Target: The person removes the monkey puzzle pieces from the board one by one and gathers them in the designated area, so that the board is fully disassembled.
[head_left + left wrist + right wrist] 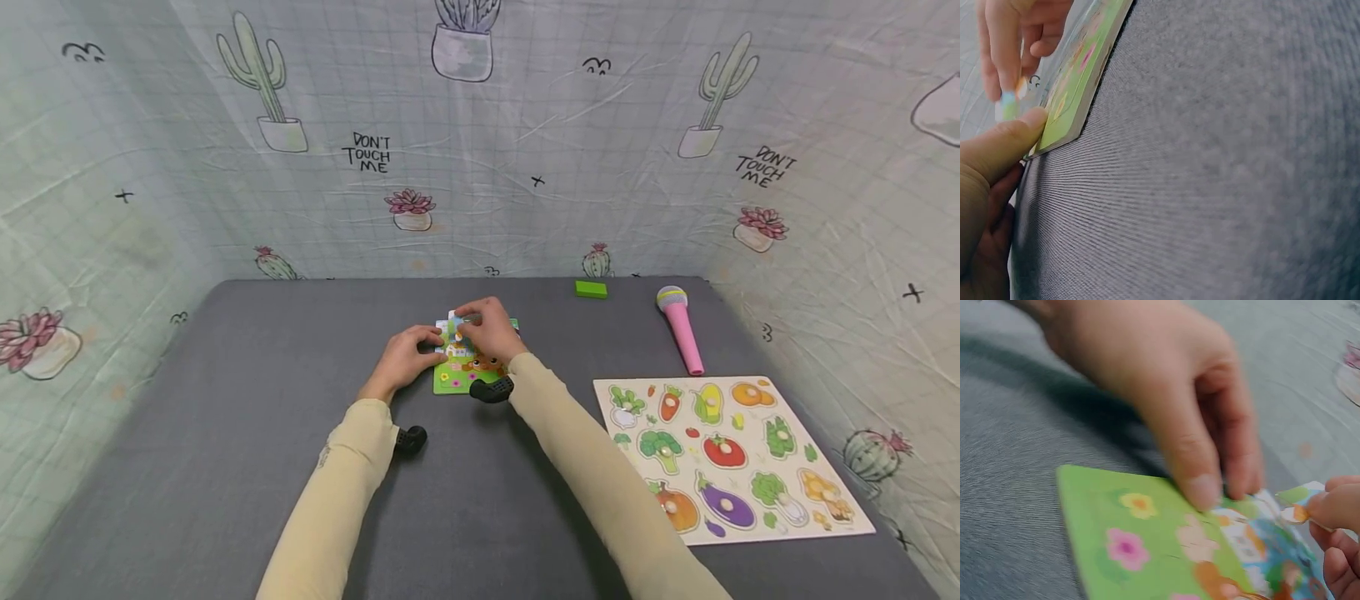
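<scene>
A small picture jigsaw puzzle (453, 382) lies flat on the dark table, its green front part showing flowers and a brown animal. My left hand (406, 361) holds its left edge. In the left wrist view the thumb (1032, 122) is on the board's corner and the other fingers are curled beside it. Above the back left part of the puzzle, my right hand (491, 329) pinches a loose puzzle piece (1297, 503) between thumb and fingers. The piece has green, blue and orange print and is tilted. The right hand hides part of the puzzle from the head view.
A green block (591, 289) lies near the table's back edge. To the right are a pink toy microphone (682, 333) and a vegetable peg board (813, 525). Cactus-print cloth (480, 125) hangs behind and at the sides. Black wrist devices (411, 440) stick out from both sleeves.
</scene>
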Tool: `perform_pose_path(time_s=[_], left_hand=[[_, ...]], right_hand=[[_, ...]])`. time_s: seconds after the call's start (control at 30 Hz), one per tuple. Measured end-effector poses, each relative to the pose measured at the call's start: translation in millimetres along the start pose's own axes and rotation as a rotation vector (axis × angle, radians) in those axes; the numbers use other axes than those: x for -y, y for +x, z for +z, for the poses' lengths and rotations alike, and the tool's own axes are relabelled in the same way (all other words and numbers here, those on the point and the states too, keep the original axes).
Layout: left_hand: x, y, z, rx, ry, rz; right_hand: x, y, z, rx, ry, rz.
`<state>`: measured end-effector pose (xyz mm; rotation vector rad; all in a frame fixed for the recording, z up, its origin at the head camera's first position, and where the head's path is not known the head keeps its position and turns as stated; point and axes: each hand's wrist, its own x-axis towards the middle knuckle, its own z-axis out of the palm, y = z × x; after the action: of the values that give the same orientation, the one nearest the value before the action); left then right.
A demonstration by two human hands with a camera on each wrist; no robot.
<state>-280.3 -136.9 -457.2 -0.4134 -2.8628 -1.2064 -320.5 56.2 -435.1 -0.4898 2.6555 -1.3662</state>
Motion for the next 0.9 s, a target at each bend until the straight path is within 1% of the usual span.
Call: perform_pose_path(time_s=[0.1, 0.13, 0.27, 0.5, 0.63, 0.77, 0.9], left_hand=[[0.0, 0.5, -0.7, 0.001, 0.008, 0.007], [0.2, 0.7, -1.0, 0.005, 0.013, 0.010], [0.3, 0.8, -3.5, 0.029, 0.023, 0.025], [-1.2, 1.2, -8.7, 0.082, 0.038, 0.060], [0.3, 2.1, -9.8, 0.092, 0.037, 0.055], [1.3, 2.5, -10.3, 0.095, 0.035, 0.048], [1.6, 3.4, -10.4, 0.105, 0.039, 0.038]], right_hand=[[-6.5, -0.9, -12.1, -0.050, 0.103, 0.044], [-9.2, -1.8, -17.1, -0.062, 0.122, 0.056], [-20.8, -6.3, -39.5, -0.087, 0.142, 0.089], [-46.6, -11.4, -79.9, -0.130, 0.121, 0.167], [-61.8, -13.2, -98.2, -0.150, 0.084, 0.194], [-74.8, -15.0, -108.2, -0.154, 0.048, 0.235], [-81.2, -15.6, -109.5, -0.115, 0.018, 0.252]])
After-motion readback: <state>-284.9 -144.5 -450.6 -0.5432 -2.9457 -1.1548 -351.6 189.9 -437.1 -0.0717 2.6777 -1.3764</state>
